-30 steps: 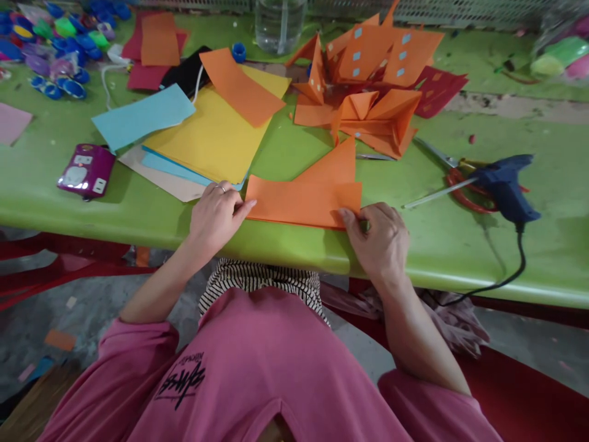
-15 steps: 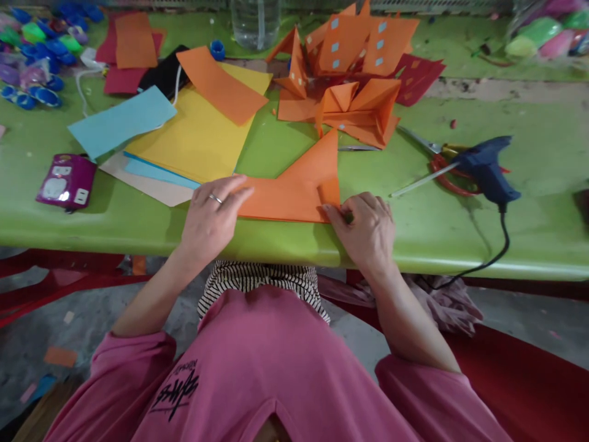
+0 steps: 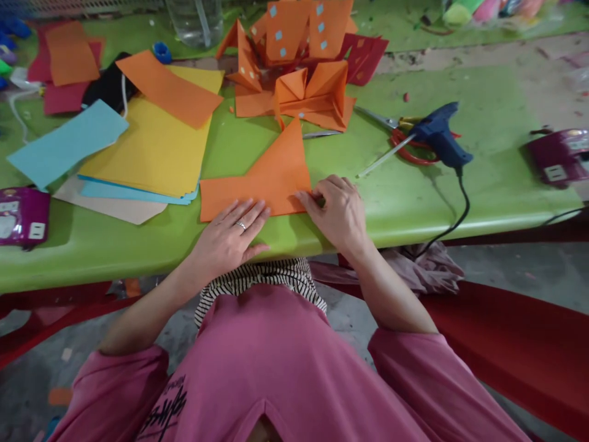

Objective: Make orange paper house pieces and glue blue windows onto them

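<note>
A folded orange paper lies near the front edge of the green table, its pointed flap standing toward the back. My left hand, with a ring on one finger, rests flat with fingers stretched over the paper's lower edge. At the paper's lower right corner, my right hand has its fingers curled and its thumb on the paper, pinching that corner. Behind the paper stand folded orange paper shapes, some with small light-blue squares.
Yellow sheets and a light blue strip lie left. A blue glue gun rests on red-handled scissors at right. Purple boxes sit at both sides. A water container stands at the back.
The view has shifted to the right. My left hand has slid from the paper's left end onto its lower edge, uncovering that end. My right hand stays at the right corner.
</note>
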Demonstrator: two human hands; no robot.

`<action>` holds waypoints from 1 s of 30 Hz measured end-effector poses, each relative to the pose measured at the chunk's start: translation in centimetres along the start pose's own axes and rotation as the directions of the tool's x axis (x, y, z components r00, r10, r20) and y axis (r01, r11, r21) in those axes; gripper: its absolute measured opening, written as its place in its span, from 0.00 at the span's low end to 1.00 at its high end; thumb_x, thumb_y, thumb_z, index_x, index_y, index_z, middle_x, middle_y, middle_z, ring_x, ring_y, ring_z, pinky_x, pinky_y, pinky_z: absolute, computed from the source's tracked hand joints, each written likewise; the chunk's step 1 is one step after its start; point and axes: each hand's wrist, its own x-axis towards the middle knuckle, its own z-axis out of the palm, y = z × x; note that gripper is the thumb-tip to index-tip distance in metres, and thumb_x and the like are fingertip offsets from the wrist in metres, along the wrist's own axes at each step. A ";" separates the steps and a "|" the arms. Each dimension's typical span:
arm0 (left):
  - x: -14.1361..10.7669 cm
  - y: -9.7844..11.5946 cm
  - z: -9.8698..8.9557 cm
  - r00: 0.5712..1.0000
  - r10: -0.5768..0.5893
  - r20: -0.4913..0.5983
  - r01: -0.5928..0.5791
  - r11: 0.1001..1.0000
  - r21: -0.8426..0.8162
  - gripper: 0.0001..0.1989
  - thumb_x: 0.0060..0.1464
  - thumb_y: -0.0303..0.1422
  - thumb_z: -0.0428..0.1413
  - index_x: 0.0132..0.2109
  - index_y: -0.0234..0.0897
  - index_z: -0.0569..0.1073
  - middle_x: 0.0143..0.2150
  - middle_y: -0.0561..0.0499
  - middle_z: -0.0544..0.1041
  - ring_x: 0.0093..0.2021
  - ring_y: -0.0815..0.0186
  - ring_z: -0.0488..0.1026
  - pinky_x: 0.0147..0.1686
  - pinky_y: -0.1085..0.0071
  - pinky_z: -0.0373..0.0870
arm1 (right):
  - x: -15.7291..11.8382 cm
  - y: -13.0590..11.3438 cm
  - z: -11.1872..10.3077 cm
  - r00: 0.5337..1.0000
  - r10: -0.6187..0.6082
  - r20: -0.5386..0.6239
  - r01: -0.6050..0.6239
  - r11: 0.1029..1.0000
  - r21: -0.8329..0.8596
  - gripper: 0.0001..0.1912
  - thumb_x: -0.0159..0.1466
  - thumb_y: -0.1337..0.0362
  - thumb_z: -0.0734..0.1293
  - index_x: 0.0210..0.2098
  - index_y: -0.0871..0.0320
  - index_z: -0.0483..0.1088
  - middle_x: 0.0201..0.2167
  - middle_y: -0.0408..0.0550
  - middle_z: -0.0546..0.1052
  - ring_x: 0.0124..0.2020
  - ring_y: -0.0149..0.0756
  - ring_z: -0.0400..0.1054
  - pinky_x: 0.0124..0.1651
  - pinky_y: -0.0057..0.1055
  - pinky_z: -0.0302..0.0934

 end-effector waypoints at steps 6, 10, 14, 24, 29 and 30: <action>-0.1 0.3 -0.1 0.999 -0.005 0.033 0.004 1.000 0.011 0.33 0.69 0.48 0.47 0.69 0.26 0.64 0.68 0.37 0.71 0.67 0.49 0.69 0.67 0.51 0.64 | -1.4 0.7 -1.4 0.978 -0.029 -0.205 0.071 0.977 0.199 0.13 0.72 0.57 0.60 0.50 0.56 0.71 0.46 0.55 0.77 0.43 0.42 0.72 0.44 0.41 0.68; 0.0 0.4 -0.4 0.998 -0.010 0.063 0.009 1.000 0.016 0.32 0.69 0.46 0.49 0.69 0.25 0.64 0.68 0.37 0.69 0.68 0.49 0.67 0.68 0.50 0.63 | -3.5 1.0 -1.7 0.947 -0.212 -0.241 0.231 0.972 0.052 0.15 0.72 0.60 0.62 0.56 0.52 0.73 0.53 0.53 0.78 0.54 0.47 0.70 0.56 0.48 0.62; 0.0 0.4 -0.8 0.996 -0.010 0.086 0.008 1.000 0.027 0.32 0.69 0.44 0.50 0.69 0.25 0.63 0.69 0.36 0.68 0.68 0.48 0.67 0.68 0.50 0.63 | -4.6 0.7 -1.3 0.895 -0.422 -0.143 0.406 0.905 -0.129 0.19 0.71 0.54 0.65 0.60 0.49 0.72 0.59 0.45 0.78 0.63 0.47 0.65 0.65 0.49 0.52; -0.1 0.4 -0.6 0.999 -0.018 0.047 0.018 1.000 0.008 0.32 0.69 0.45 0.49 0.71 0.27 0.61 0.68 0.37 0.69 0.67 0.49 0.68 0.68 0.51 0.62 | -6.0 0.7 -0.2 0.915 -0.391 -0.093 0.375 0.914 -0.158 0.25 0.71 0.49 0.64 0.63 0.53 0.70 0.58 0.46 0.79 0.60 0.45 0.68 0.71 0.50 0.40; 0.3 0.9 -1.1 0.988 -0.059 0.142 0.060 0.998 -0.005 0.34 0.68 0.50 0.48 0.71 0.32 0.62 0.69 0.36 0.69 0.67 0.47 0.67 0.67 0.48 0.62 | -6.2 0.5 0.0 0.931 -0.356 -0.077 0.344 0.929 -0.139 0.25 0.71 0.49 0.64 0.63 0.51 0.70 0.58 0.45 0.79 0.61 0.46 0.66 0.72 0.51 0.40; 0.4 1.1 -1.2 0.983 -0.078 0.167 0.080 0.997 -0.006 0.35 0.67 0.52 0.48 0.71 0.33 0.62 0.69 0.35 0.69 0.67 0.45 0.67 0.67 0.47 0.62 | -6.2 0.4 0.0 0.932 -0.353 -0.078 0.341 0.930 -0.138 0.25 0.71 0.48 0.64 0.63 0.51 0.70 0.58 0.45 0.79 0.61 0.46 0.67 0.72 0.51 0.40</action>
